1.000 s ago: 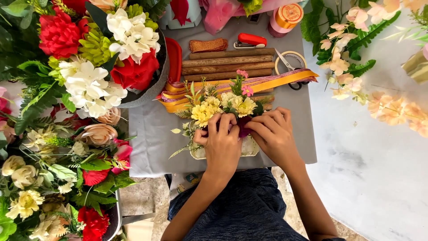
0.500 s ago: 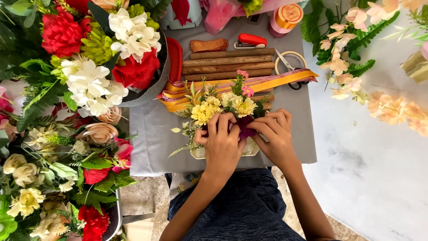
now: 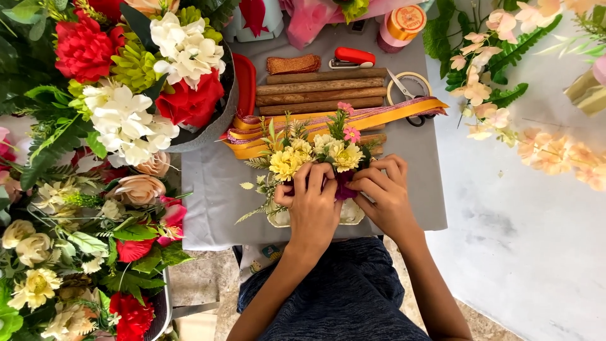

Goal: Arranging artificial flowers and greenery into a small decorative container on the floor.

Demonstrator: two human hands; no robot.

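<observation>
A small flower arrangement [image 3: 315, 151] of yellow, cream and pink blooms with green sprigs stands in a pale pot [image 3: 351, 213] at the near edge of a grey cloth-covered table [image 3: 214, 189]. My left hand [image 3: 312, 205] lies over the front of the arrangement, fingers curled into the flowers. My right hand [image 3: 382, 196] presses in from the right, fingertips pinching a dark magenta bloom [image 3: 343, 187] between both hands. Most of the pot is hidden under my hands.
Orange and yellow ribbons [image 3: 385, 113] lie behind the arrangement, then wooden sticks [image 3: 322, 91], scissors [image 3: 407, 95], a red stapler [image 3: 353, 57] and a pink-lidded jar [image 3: 401, 25]. Big tubs of red, white and peach flowers [image 3: 126, 82] crowd the left. Peach blossoms [image 3: 549, 151] lie right.
My right hand's fingers have shifted slightly inward against the magenta bloom. The left hand stays on the arrangement. Nothing else has moved.
</observation>
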